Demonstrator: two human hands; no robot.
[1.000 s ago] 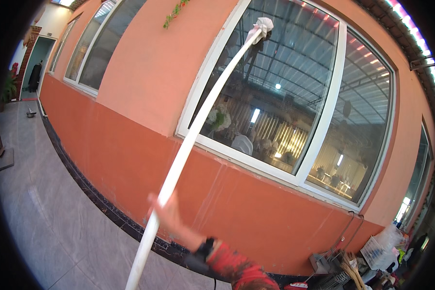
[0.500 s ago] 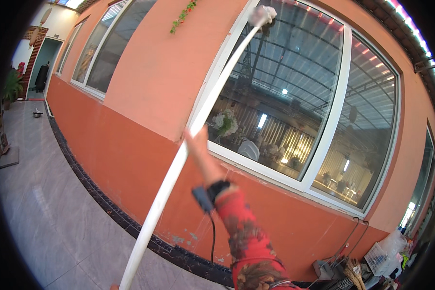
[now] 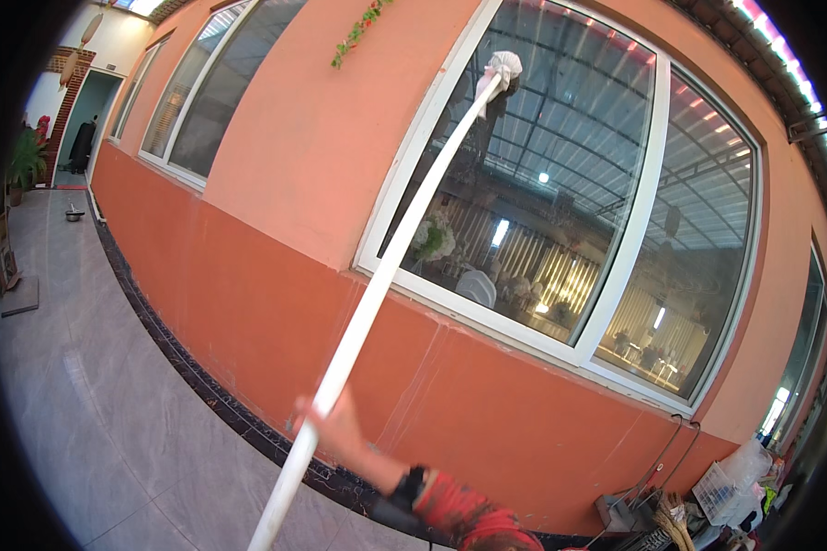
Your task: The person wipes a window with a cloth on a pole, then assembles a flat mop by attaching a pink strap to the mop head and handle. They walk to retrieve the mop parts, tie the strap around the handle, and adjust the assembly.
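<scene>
My right hand (image 3: 338, 427), at the end of a red patterned sleeve (image 3: 473, 514) with a dark band at the wrist, is closed around a long white pole (image 3: 377, 292). The hand is slightly blurred. Slanting up and to the right, the pole ends in a bunched whitish cloth (image 3: 504, 66). That cloth lies over the upper left part of a white-framed window's large pane (image 3: 560, 138); it looks to be against the glass. The pole's lower end runs out of the picture at the bottom edge. My left hand does not show.
An orange wall (image 3: 276, 174) with a darker lower band holds the windows. Grey floor tiles (image 3: 110, 404) stretch along its left. At lower right stand a long-handled dustpan (image 3: 620, 510), a straw broom (image 3: 678, 519) and a white plastic basket (image 3: 715, 491). Far left is a doorway (image 3: 84, 129).
My right hand has come down and a little left, and sits lower on the pole. The cloth end has slid a short way down the pane.
</scene>
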